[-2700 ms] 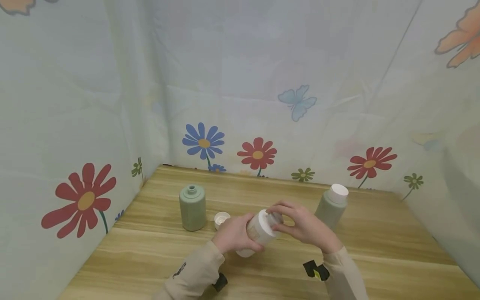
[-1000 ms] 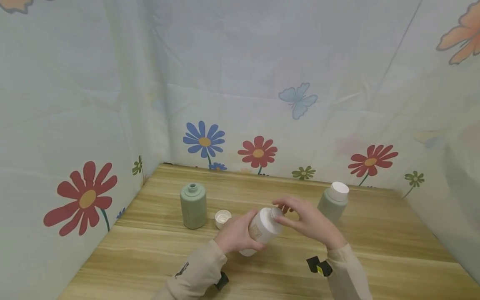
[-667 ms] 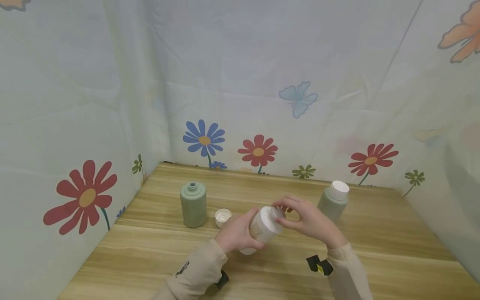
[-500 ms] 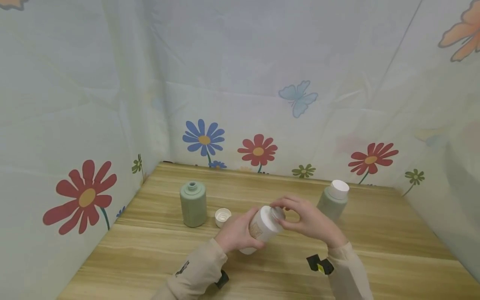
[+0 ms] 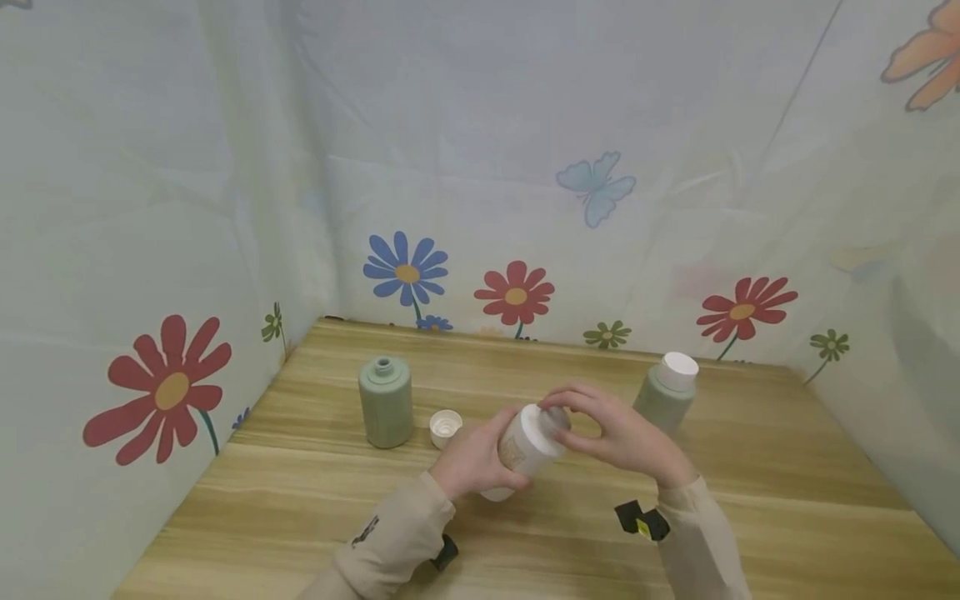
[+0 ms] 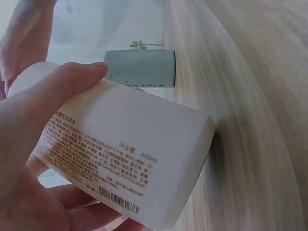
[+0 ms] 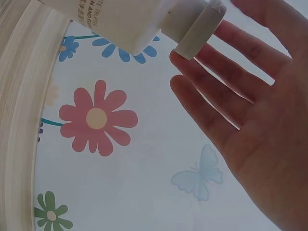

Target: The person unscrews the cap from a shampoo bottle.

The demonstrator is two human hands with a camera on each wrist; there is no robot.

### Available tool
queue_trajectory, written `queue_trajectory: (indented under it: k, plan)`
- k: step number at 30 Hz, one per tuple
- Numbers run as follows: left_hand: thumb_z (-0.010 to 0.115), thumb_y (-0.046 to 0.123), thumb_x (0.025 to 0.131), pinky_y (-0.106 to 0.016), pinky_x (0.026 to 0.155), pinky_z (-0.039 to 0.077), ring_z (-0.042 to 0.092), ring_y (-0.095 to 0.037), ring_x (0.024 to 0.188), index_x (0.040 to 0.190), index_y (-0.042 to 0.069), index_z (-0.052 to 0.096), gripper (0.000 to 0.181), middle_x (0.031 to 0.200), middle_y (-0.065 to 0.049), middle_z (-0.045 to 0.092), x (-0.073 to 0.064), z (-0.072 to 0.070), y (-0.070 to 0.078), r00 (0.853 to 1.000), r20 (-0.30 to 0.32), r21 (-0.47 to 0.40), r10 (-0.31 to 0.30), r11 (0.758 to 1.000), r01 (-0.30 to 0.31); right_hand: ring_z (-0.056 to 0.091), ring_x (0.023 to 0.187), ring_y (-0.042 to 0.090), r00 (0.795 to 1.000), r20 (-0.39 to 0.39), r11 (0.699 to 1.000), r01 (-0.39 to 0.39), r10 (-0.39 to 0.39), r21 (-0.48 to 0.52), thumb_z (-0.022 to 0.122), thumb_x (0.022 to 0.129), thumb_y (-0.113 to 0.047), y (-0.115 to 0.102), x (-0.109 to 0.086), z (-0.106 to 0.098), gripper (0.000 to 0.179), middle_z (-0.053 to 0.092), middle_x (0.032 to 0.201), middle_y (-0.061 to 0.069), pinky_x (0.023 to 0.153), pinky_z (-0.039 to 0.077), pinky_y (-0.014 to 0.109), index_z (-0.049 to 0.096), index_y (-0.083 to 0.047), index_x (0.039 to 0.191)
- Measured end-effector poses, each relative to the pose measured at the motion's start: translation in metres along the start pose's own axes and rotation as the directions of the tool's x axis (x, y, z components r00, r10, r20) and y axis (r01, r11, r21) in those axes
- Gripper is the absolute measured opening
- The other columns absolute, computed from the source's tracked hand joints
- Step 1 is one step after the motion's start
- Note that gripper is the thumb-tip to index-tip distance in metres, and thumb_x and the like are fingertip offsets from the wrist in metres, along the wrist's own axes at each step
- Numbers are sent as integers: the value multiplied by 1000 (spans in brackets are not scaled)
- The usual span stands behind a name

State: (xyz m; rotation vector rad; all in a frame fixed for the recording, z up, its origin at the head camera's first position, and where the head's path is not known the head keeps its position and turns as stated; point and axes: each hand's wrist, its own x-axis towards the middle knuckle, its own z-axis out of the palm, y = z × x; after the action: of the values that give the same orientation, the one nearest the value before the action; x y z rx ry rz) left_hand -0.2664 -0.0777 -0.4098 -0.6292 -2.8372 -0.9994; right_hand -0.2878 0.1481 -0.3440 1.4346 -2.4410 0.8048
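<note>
My left hand [image 5: 472,462] grips a white shampoo bottle [image 5: 525,450] round its body, tilted with its neck up to the right. Brown print and a barcode show on that bottle [image 6: 120,144] in the left wrist view. My right hand [image 5: 618,433] pinches a small greyish cap [image 5: 556,422] at the neck between thumb and fingers. From the right wrist, the cap [image 7: 199,31] appears as a wide flat disc on a narrower collar, fingertips right at its edge. A white screw cap [image 5: 446,427] lies hollow side up just beyond my left hand.
An uncapped green bottle [image 5: 386,404] stands on the wooden table [image 5: 300,483], left of the screw cap. Another green bottle [image 5: 663,400] with a white cap stands behind my right hand. Flower-printed curtains [image 5: 465,208] close in the back and sides.
My right fingers have shifted round the greyish cap, opening off it and closing again. The left hand keeps its grip on the tilted bottle. The whole head view has drifted slightly upward.
</note>
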Motion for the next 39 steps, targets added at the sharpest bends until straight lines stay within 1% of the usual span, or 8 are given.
queue_trajectory:
  k: [4, 8, 14, 18, 23, 32, 36, 39]
  plan:
    - [86, 34, 65, -32, 74, 51, 66, -17, 87, 134, 23, 45, 82, 107, -5, 70, 1, -1, 0, 1000, 10, -28, -12, 1000, 12, 61, 100, 10, 998, -32, 998, -60, 60, -20, 70, 88, -20, -1, 2, 0, 33, 67, 115, -3, 84, 54, 35, 62, -15, 120]
    - [87, 33, 65, -33, 75, 51, 66, -18, 89, 134, 23, 45, 82, 108, -5, 70, 1, -1, 1, 1000, 15, -43, -16, 999, 17, 60, 90, 6, 992, -58, 993, -111, 108, -49, 71, 87, -25, -3, 3, 0, 29, 67, 105, -8, 77, 53, 27, 65, -18, 114]
    - [86, 33, 65, -32, 75, 51, 66, -17, 88, 136, 24, 43, 84, 108, -5, 69, 1, -1, 1, 1000, 19, -39, -10, 999, 10, 59, 86, 5, 997, -72, 995, -47, 41, -86, 77, 83, -21, -4, 4, 0, 29, 66, 99, -8, 75, 53, 23, 66, -15, 109]
    - [86, 34, 65, -31, 73, 50, 66, -17, 88, 137, 25, 42, 85, 108, -5, 69, 2, 0, 0, 1000, 23, -21, -8, 1000, 9, 61, 93, 8, 998, -57, 995, 4, -10, -102, 78, 80, -14, -4, 3, -1, 32, 66, 106, -6, 81, 55, 28, 66, -13, 110]
    - [86, 34, 65, -30, 73, 50, 66, -17, 88, 136, 25, 43, 84, 109, -4, 69, 2, 0, 0, 1000, 22, -16, 1, 1000, -1, 62, 102, 12, 999, -30, 996, 29, -31, -86, 78, 78, -9, -5, 2, -3, 37, 65, 111, -3, 87, 55, 34, 64, -12, 112]
    - [87, 34, 63, -30, 73, 50, 66, -16, 88, 136, 27, 43, 85, 108, -3, 69, 1, 1, -1, 1000, 15, -23, 11, 1000, -11, 62, 106, 14, 1000, -9, 997, 30, -30, -68, 77, 81, -12, -4, 1, -2, 39, 64, 115, -1, 89, 54, 35, 62, -12, 117]
    - [87, 33, 64, -32, 75, 50, 66, -17, 89, 136, 27, 42, 86, 109, -3, 69, 1, 1, -1, 1000, 20, -27, 7, 1000, -6, 61, 108, 13, 1000, -7, 997, -17, 17, -69, 74, 85, -21, -6, 0, -2, 40, 64, 119, -2, 90, 54, 34, 60, -13, 122]
    - [87, 32, 64, -33, 75, 51, 66, -18, 89, 136, 27, 42, 85, 109, -4, 69, 1, 0, 0, 1000, 22, -33, 8, 999, -7, 60, 101, 7, 998, -22, 993, -59, 57, -105, 73, 86, -26, -6, 1, -2, 37, 64, 114, -6, 86, 54, 31, 62, -15, 120]
